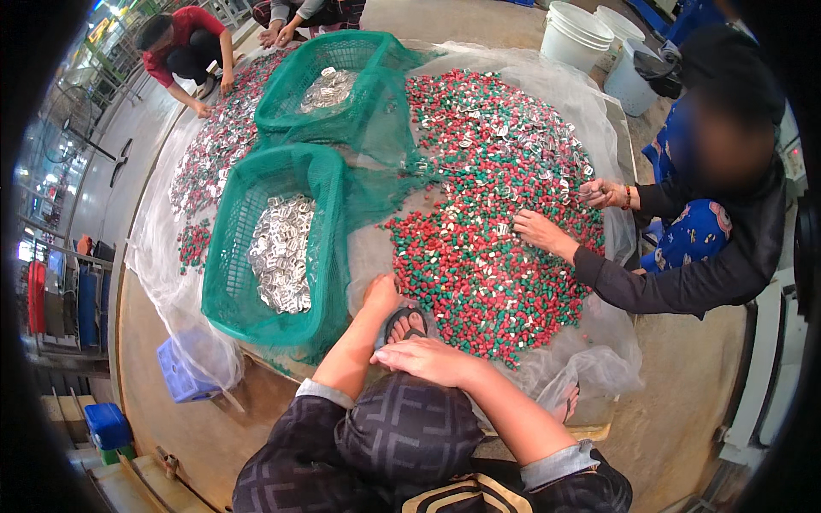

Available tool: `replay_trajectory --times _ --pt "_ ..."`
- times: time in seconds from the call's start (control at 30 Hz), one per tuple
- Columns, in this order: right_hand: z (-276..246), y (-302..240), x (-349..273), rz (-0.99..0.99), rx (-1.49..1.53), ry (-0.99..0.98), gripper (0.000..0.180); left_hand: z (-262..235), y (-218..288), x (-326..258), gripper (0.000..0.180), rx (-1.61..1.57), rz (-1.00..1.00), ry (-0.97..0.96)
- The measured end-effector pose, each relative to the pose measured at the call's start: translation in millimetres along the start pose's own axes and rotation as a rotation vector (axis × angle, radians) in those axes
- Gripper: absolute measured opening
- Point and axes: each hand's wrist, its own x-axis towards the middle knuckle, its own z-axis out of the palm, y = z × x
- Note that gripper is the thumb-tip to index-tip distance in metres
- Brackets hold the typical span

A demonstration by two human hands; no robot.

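My left hand (382, 293) is closed at the near left edge of a wide pile of small red and green pieces (479, 256); whatever it may hold is hidden. Across my knee lies my right hand (423, 357), fingers stretched out and nothing in it. Pale, flat metal-looking pieces are scattered through the pile. Left of my left hand stands a green plastic basket (224, 256) draped with green netting, with many silvery flat pieces (284, 248) inside. Behind it is a second green basket (272, 103) holding fewer of the same silvery pieces (329, 90).
At the right, a co-worker's hands (543, 232) reach into the pile. Two more people crouch at the far left and back. Translucent sheeting (611, 128) lies under the heaps. White buckets (575, 38) stand far right; a blue-violet plastic stool (181, 369) sits near left.
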Motion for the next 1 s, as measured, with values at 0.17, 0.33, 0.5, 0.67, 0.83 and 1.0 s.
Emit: replay_trajectory --times 0.17,0.33,0.5,0.67,0.83,1.0 --pt "-10.5 32.8 -2.3 0.288 -0.443 0.017 0.035 -23.9 -7.1 2.9 0.038 -0.111 -0.056 -0.201" --pt "-23.1 164.3 -43.0 0.334 -0.962 0.245 0.036 -124.7 23.9 2.1 0.03 -0.201 0.276 0.358" --pt "-55.3 193.8 -81.2 0.412 -1.093 0.301 0.054 -175.5 18.1 27.7 0.051 0.233 0.194 0.633" --pt "-72.6 198.4 -97.9 0.61 -0.89 0.523 0.054 -70.6 104.3 14.5 0.044 0.165 0.751 0.025" --pt "-72.8 220.8 -124.2 0.814 -0.719 0.702 0.046 1.4 93.8 26.3 0.038 0.236 1.119 -0.277" --pt "-71.1 216.9 -122.3 0.847 -0.832 0.885 0.037 5.3 122.5 54.7 0.023 0.361 0.85 -0.028"
